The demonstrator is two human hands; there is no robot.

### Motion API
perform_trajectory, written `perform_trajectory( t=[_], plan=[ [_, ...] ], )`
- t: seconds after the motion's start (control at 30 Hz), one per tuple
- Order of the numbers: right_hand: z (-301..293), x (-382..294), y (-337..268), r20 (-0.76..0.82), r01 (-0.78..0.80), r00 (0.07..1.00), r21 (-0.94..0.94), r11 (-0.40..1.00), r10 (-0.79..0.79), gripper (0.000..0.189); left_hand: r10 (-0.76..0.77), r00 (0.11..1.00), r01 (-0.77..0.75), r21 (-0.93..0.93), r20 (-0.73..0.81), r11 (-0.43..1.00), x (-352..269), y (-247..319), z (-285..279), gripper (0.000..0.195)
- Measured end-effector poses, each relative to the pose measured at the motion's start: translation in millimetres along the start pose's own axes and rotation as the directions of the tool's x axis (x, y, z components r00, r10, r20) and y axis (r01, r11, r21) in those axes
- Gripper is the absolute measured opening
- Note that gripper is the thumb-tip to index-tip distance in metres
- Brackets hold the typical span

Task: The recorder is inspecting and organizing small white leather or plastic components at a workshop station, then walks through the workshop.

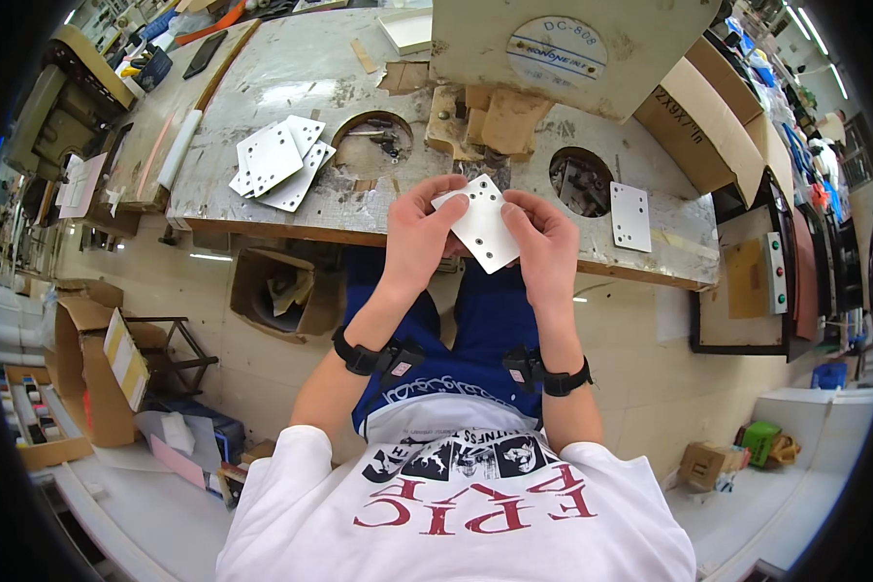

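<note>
Between my two hands is a white rectangular card [484, 225] with dark eyelets, tilted cornerwise. My left hand [423, 225] pinches its upper left edge between thumb and fingers. On the opposite edge, the thumb and fingers of my right hand [544, 233] grip it too. Just beyond the hands stands a bench machine, with a worn tan metal base [505, 124] and a grey housing [553, 62] bearing a round plate. A loose pile of similar eyeleted cards [280, 160] lies to the left on the worktable. One more card [631, 216] rests flat at the right.
The worktable's [262, 211] front edge runs below my hands. Round cutouts hold small metal parts [382, 138] on the left and more parts [582, 185] on the right. A cardboard box [698, 131] stands at right. An open carton [280, 295] sits on the floor.
</note>
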State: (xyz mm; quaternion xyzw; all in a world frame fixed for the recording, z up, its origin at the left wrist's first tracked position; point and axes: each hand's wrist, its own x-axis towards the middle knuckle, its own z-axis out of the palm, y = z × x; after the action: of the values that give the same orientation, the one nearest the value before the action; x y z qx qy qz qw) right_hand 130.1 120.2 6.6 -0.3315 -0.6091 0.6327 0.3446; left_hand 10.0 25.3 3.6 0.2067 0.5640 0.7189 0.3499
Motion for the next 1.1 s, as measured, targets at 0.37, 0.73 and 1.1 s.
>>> perform_trajectory(
  t=[0.37,0.73,1.1],
  plan=[
    [-3.2,1.4,-6.4,0.023,-0.107,0.994,0.037,0.994,0.106,0.028,-0.087,0.993,0.094,-0.08,0.082,0.992,1.9,3.6,-10.8,0.03],
    [-8.5,6.1,-0.9,0.066,0.015,0.998,0.124,0.992,-0.023,0.025,0.115,0.991,-0.129,0.283,0.067,0.95,4.9,4.3,-9.9,0.028],
    [-12.4,-11.7,-3.0,0.207,-0.028,0.978,0.128,0.991,0.001,0.044,0.241,0.97,-0.235,0.149,-0.018,0.96,-6.3,3.9,-11.4,0.028]
  ],
)
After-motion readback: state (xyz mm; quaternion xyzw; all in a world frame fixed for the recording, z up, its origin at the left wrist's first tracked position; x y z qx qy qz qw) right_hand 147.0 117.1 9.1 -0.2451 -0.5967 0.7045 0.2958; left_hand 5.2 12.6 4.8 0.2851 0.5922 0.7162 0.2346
